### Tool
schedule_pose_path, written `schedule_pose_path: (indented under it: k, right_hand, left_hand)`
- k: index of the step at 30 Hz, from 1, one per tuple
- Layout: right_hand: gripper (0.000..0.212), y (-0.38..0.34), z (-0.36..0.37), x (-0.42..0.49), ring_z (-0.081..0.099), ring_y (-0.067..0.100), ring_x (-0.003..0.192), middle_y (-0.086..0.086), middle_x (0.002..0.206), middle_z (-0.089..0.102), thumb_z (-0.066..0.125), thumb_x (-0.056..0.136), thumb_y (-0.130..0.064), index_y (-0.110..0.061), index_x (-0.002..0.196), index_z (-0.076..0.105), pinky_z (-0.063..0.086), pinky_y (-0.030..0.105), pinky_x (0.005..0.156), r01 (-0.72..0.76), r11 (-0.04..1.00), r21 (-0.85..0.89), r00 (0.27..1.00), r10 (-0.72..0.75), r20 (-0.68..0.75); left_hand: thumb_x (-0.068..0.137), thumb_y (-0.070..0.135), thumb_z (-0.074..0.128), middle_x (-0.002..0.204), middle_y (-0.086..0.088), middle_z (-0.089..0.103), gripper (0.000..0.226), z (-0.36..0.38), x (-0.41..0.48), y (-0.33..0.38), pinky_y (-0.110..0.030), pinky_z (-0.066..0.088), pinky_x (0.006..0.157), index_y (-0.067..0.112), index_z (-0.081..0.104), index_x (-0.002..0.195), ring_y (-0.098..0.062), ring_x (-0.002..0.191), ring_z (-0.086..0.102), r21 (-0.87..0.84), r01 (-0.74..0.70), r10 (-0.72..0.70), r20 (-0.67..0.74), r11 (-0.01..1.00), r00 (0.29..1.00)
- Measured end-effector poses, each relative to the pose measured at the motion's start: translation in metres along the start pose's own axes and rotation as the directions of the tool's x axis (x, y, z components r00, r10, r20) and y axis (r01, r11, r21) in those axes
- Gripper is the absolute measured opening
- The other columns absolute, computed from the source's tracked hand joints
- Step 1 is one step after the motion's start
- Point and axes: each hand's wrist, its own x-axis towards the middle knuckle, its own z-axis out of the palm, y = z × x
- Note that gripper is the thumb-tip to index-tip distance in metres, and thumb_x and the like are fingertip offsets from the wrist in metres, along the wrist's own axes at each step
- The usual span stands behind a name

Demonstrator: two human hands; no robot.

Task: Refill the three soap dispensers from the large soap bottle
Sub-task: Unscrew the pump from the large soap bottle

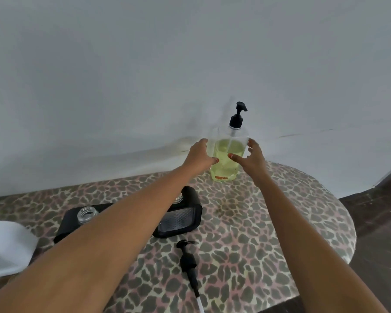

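A plain pale grey-white wall [145,64] fills the upper half of the view, evenly and softly lit, with no hard shadows; low on it, just above the table's far edge, runs a yellowish-brown stain [178,146], and a thin dark crack or scuff line [303,133] trails off to the right. The table [280,222] stands against this wall; its right end is rounded, and it is covered in a leopard-print cloth of grey, pink and cream. At the right edge a strip of dark brown floor [375,222] shows beyond the table.
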Motion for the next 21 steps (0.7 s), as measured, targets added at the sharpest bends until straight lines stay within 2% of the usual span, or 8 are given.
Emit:
schedule_pose_path:
  k: [5, 8, 10, 13, 15, 18, 21]
  right_hand:
    - [0.072, 0.01, 0.006, 0.019, 0.051, 0.024, 0.116, 0.003, 0.126, 0.052, 0.077, 0.071, -0.018, -0.016, 0.132, 0.038, 0.044, 0.044, 0.097, 0.03, 0.998, 0.06, 0.993, -0.036, 0.112]
    - [0.072, 0.011, 0.007, 0.023, 0.053, 0.022, 0.112, 0.001, 0.119, 0.054, 0.078, 0.07, -0.014, -0.012, 0.131, 0.039, 0.046, 0.035, 0.09, 0.035, 0.995, 0.098, 0.991, -0.047, 0.129]
    - [0.071, 0.012, 0.008, 0.025, 0.054, 0.023, 0.109, 0.004, 0.117, 0.056, 0.079, 0.068, -0.013, -0.01, 0.128, 0.041, 0.046, 0.035, 0.087, 0.03, 0.994, 0.101, 0.992, -0.042, 0.117]
    - [0.069, 0.011, 0.007, 0.024, 0.056, 0.024, 0.105, 0.007, 0.115, 0.059, 0.081, 0.064, -0.013, -0.009, 0.123, 0.045, 0.048, 0.04, 0.088, 0.049, 0.997, 0.055, 0.997, -0.053, 0.063]
    - [0.067, 0.009, 0.007, 0.019, 0.057, 0.021, 0.099, 0.006, 0.11, 0.061, 0.083, 0.061, -0.013, -0.009, 0.118, 0.048, 0.048, 0.037, 0.083, 0.072, 0.997, 0.023, 0.997, -0.072, 0.024]
    - [0.062, 0.002, 0.006, 0.006, 0.056, 0.018, 0.09, 0.0, 0.097, 0.061, 0.084, 0.058, -0.012, -0.011, 0.112, 0.052, 0.043, 0.03, 0.073, 0.094, 0.996, -0.008, 0.995, -0.094, -0.016]
    - [0.06, -0.015, -0.002, -0.007, 0.057, 0.02, 0.087, -0.001, 0.09, 0.06, 0.084, 0.056, -0.012, -0.009, 0.107, 0.054, 0.045, 0.032, 0.072, 0.123, 0.991, -0.056, 0.991, -0.125, -0.036]
  left_hand:
    - [0.078, 0.002, 0.067, 0.143, -0.013, 0.034, 0.08, 0.009, 0.032, 0.001, -0.03, 0.041, 0.09, 0.011, 0.019, 0.142, -0.028, 0.127, 0.041, -0.054, 0.084, -0.08, 0.083, 0.995, 0.993]
    - [0.077, -0.002, 0.067, 0.144, -0.012, 0.034, 0.082, 0.01, 0.043, 0.004, -0.032, 0.041, 0.094, 0.012, 0.019, 0.143, -0.029, 0.126, 0.042, -0.099, 0.071, -0.058, 0.129, 0.993, 0.99]
    - [0.077, 0.001, 0.067, 0.144, -0.01, 0.033, 0.081, 0.009, 0.046, 0.006, -0.035, 0.044, 0.096, 0.012, 0.02, 0.142, -0.029, 0.124, 0.043, -0.171, 0.064, -0.038, 0.155, 0.983, 0.987]
    - [0.077, 0.006, 0.069, 0.138, -0.01, 0.039, 0.069, 0.006, 0.045, 0.008, -0.035, 0.048, 0.087, 0.011, 0.031, 0.135, -0.028, 0.116, 0.051, -0.242, 0.056, -0.016, 0.161, 0.969, 0.987]
    - [0.076, 0.005, 0.07, 0.133, -0.011, 0.043, 0.063, 0.005, 0.039, 0.009, -0.038, 0.05, 0.084, 0.01, 0.035, 0.129, -0.029, 0.109, 0.056, -0.227, 0.031, 0.004, 0.154, 0.973, 0.988]
    - [0.075, 0.002, 0.07, 0.131, -0.013, 0.045, 0.061, 0.002, 0.029, 0.012, -0.045, 0.051, 0.088, 0.008, 0.037, 0.126, -0.031, 0.108, 0.056, -0.182, -0.009, 0.035, 0.141, 0.983, 0.989]
    - [0.075, 0.001, 0.07, 0.129, -0.014, 0.048, 0.059, -0.008, 0.013, 0.021, -0.043, 0.051, 0.087, 0.007, 0.038, 0.124, -0.032, 0.108, 0.057, -0.218, -0.041, 0.07, 0.127, 0.975, 0.989]
